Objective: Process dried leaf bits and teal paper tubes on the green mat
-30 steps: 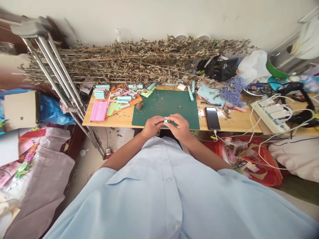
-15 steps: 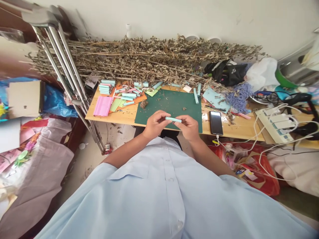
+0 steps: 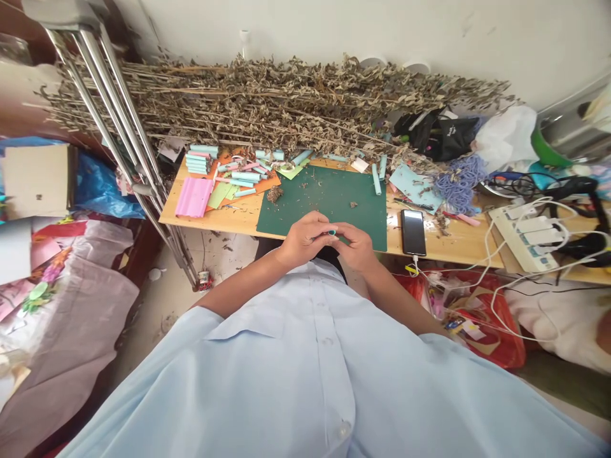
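Note:
A light blue paper tube (image 3: 331, 233) is pinched between my two hands, turned so that mostly its round end shows. My left hand (image 3: 304, 239) has its fingers closed around the tube from the left. From the other side, my right hand (image 3: 354, 247) closes its fingertips on it, and the two hands touch. Much of the tube is hidden by the fingers. Below the hands lies a green cutting mat (image 3: 319, 194) with dried plant crumbs (image 3: 275, 194) on it. More blue paper tubes (image 3: 245, 177) lie in a pile left of the mat.
Dried stalks (image 3: 267, 102) run along the back of the table. A pink folded paper (image 3: 195, 197) lies at left, near metal crutches (image 3: 114, 114). To the right are a phone (image 3: 413, 233) on a cable, purple yarn (image 3: 459, 183) and a power strip (image 3: 525, 236).
The paper tube has turned from lying crosswise to pointing its end toward me. My hands have drawn together around it, and the view has shifted slightly.

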The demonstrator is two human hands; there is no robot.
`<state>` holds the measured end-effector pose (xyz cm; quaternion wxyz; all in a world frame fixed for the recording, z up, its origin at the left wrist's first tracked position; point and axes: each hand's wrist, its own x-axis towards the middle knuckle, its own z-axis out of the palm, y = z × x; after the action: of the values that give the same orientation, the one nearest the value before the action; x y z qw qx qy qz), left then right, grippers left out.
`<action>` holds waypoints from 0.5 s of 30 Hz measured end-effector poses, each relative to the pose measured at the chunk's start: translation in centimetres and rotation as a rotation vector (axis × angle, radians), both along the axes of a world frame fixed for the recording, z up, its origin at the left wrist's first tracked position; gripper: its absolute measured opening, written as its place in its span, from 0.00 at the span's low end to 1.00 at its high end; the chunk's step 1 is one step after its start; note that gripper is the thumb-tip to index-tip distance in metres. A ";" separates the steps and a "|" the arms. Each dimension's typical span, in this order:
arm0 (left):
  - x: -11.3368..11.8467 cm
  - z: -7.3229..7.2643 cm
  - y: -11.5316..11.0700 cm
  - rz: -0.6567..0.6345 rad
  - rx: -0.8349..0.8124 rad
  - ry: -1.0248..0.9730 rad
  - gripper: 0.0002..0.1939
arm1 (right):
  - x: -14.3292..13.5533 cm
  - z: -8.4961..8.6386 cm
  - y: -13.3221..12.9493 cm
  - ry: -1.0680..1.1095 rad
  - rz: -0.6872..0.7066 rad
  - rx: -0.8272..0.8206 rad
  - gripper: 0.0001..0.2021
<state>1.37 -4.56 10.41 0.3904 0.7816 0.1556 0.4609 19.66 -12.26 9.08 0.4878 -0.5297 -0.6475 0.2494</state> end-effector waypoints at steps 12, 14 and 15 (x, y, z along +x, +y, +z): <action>-0.1 0.1 0.1 -0.079 0.043 0.026 0.13 | 0.2 -0.3 0.1 -0.108 -0.025 0.112 0.13; -0.1 -0.1 0.2 -0.070 0.028 0.030 0.13 | 0.3 -0.4 0.2 -0.112 -0.020 0.119 0.12; -0.1 -0.2 0.3 -0.073 0.022 0.023 0.13 | 0.3 -0.4 0.2 -0.115 -0.021 0.122 0.12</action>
<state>1.32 -4.30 10.19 0.3964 0.7964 0.1265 0.4389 19.95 -12.02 8.66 0.4835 -0.5192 -0.6830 0.1737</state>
